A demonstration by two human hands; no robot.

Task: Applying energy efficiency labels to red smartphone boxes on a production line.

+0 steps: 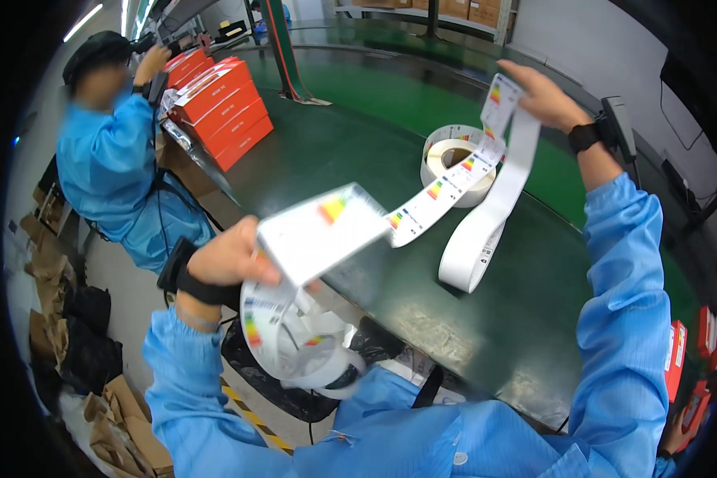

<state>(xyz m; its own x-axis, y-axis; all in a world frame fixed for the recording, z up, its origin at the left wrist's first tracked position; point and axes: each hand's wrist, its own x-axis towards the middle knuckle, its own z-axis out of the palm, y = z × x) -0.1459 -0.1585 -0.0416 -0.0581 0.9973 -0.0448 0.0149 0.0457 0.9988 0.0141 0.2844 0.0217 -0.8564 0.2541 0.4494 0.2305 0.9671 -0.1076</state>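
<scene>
"So, how are the hands?"
"Apart: the left hand (233,253) clamps a labelled white block (319,235); the right hand (543,97), farther off, grips the label strip (511,179) over the worktop (358,151). Best keep that strip untwisted."

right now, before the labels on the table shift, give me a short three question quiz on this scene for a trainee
1. True or false: the label roll rests on the green table.
2. What colour are the stacked boxes at the left of the table? a) blue b) orange-red c) yellow
3. Fill in: the hand that is higher in the picture, holding up the label strip, is the person's ____ hand.

Key:
1. True.
2. b) orange-red.
3. Right: the right hand.
</scene>
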